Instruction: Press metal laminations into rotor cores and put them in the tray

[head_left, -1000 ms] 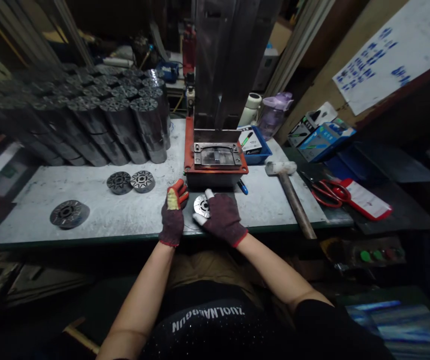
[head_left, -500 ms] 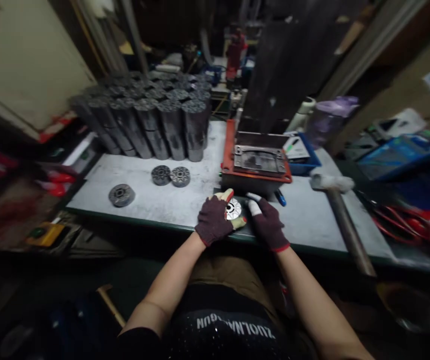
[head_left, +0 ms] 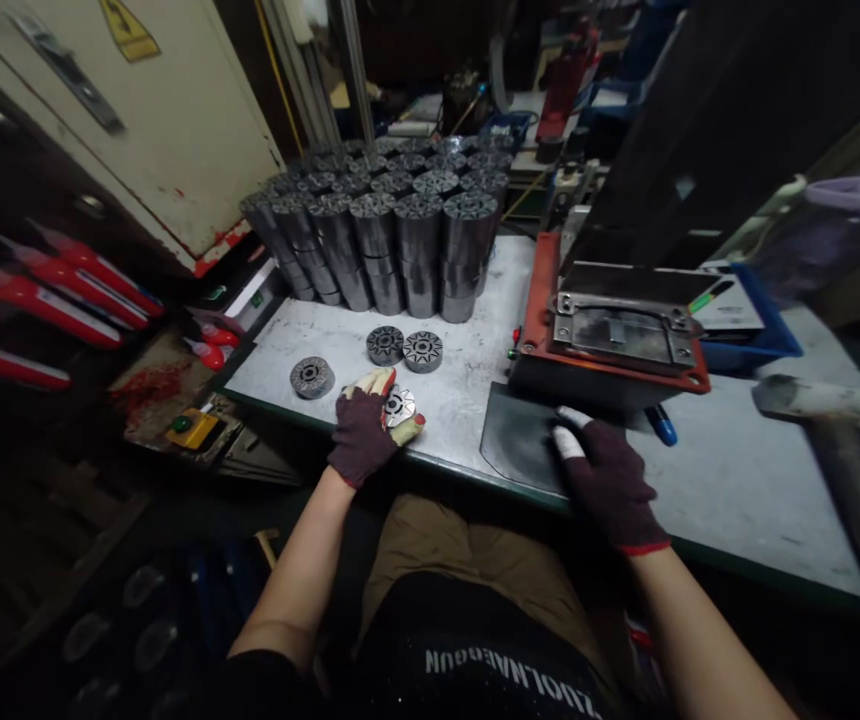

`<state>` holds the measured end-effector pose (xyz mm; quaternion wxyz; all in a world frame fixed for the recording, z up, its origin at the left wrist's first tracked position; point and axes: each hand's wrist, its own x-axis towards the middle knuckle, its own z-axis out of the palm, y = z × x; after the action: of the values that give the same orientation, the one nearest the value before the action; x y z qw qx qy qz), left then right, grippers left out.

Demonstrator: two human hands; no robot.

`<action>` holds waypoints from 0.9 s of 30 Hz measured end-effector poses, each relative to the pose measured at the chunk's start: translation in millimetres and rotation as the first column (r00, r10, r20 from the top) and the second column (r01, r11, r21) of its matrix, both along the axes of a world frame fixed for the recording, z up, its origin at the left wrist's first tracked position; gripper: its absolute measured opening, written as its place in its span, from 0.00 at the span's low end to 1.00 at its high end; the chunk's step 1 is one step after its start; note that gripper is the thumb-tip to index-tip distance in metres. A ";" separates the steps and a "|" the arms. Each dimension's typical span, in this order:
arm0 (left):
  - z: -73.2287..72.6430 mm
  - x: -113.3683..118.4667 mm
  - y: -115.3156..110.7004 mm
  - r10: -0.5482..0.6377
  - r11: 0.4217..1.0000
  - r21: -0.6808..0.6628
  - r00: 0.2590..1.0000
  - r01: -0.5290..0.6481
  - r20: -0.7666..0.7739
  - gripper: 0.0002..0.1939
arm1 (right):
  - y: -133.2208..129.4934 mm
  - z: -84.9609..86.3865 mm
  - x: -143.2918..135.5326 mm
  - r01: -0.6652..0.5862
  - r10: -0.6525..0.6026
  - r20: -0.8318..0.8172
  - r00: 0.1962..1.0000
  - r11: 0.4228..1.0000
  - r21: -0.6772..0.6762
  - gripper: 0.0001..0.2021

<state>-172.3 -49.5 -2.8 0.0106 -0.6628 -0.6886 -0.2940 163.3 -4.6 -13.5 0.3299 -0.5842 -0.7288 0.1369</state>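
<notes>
My left hand (head_left: 370, 420), in a dark maroon work glove with pale fingertips, is wrapped round a round slotted metal core (head_left: 400, 406) near the bench's front edge. Beyond it lie a pair of similar dark metal cores, one on the left (head_left: 385, 345) and one on the right (head_left: 423, 350); another single core (head_left: 312, 377) rests to the left of the hand. Gloved the same way, my right hand (head_left: 602, 465) lies with fingers outstretched on the right part of a dark flat pad (head_left: 524, 440), holding nothing I can see.
Tall stacks of cores (head_left: 422, 235) fill the back left of the bench (head_left: 467, 360). An orange-topped press fixture (head_left: 617, 330) stands behind the pad. To the right are a blue marker (head_left: 660, 425), a blue tray (head_left: 764, 345) and a hammer (head_left: 842, 440).
My left hand has carried the metal core leftward from the pad, near the other cores. My right hand remains at the pad's right side. The view has turned left.
</notes>
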 end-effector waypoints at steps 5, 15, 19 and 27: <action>5.6 -62.0 5.6 0.354 0.934 0.062 0.935 -0.352 -0.016 0.30 | 0.3 1.0 1.8 -0.019 0.020 0.090 0.996 1.000 -0.011 0.21; 10.7 -27.0 7.9 0.083 0.996 0.030 0.994 -0.081 -0.071 0.38 | 2.1 -9.8 1.1 -0.069 0.044 0.174 0.984 0.987 0.143 0.18; 5.1 6.5 2.1 0.017 0.996 -0.086 0.995 -0.025 -0.098 0.36 | 1.6 -10.5 1.8 -0.089 0.045 0.214 0.976 0.975 0.202 0.17; 35.4 -35.1 9.3 0.102 0.960 -0.251 0.990 -0.124 -0.100 0.42 | 2.9 -14.3 1.6 -0.146 0.090 0.228 0.969 0.960 0.241 0.16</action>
<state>-207.4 -40.2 32.6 -0.0287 -0.6301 -0.7565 -0.1727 164.8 -1.8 -27.8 0.3128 -0.5035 -0.8054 -0.0027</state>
